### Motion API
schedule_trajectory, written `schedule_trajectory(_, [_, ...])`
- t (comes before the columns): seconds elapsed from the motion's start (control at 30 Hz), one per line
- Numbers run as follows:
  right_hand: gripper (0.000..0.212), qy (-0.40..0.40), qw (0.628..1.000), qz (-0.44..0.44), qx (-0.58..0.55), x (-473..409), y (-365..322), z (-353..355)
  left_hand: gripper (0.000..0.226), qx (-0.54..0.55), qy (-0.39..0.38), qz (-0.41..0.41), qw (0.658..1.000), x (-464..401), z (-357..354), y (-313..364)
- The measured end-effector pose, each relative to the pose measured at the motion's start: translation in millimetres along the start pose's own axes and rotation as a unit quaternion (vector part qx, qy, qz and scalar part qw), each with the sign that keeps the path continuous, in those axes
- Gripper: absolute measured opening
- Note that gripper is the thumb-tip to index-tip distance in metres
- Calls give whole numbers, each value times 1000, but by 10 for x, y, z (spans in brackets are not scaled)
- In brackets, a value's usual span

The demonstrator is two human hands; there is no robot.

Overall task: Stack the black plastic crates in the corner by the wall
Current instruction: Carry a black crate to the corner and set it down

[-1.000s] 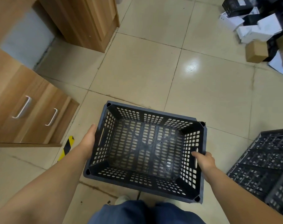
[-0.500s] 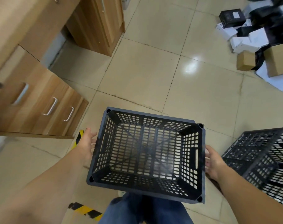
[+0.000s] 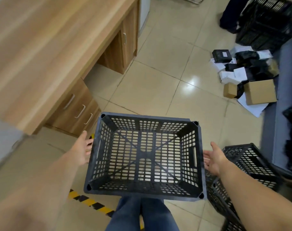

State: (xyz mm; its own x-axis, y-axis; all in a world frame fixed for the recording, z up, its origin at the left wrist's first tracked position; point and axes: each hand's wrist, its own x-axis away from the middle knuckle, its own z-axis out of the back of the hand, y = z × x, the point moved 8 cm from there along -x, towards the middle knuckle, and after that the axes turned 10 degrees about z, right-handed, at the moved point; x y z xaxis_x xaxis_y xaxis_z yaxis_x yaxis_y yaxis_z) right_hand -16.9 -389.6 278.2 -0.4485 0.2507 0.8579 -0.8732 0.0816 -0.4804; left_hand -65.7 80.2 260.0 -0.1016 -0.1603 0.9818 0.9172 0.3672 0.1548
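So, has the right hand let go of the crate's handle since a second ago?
Yes. The right hand now lies open beside the black crate, outside its right wall, out of the handle slot it gripped before.

Bare forearms (no sleeves showing), blue denim jeans.

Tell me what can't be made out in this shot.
- Head view: left hand fingertips hidden behind the black crate, so its grip is unclear.
- Right hand contact with the crate: uncertain.
- Crates at right: cut off by the frame edge.
- Far crate stack: blurred.
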Motion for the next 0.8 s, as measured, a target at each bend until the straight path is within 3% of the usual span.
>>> schedule_trajectory(0.4, [76, -70, 989, 67, 110, 560, -327, -242, 80, 137, -32, -22, 990, 879, 598, -876])
schedule_trajectory(0.57, [78, -102, 978, 82, 165, 779, -381, -430, 71, 194, 45, -34, 979, 1001, 848, -1562])
schedule_trajectory(0.8, [80, -178, 945, 97, 258, 1076, -312, -912, 69, 288, 83, -30, 953, 1241, 1242, -2580])
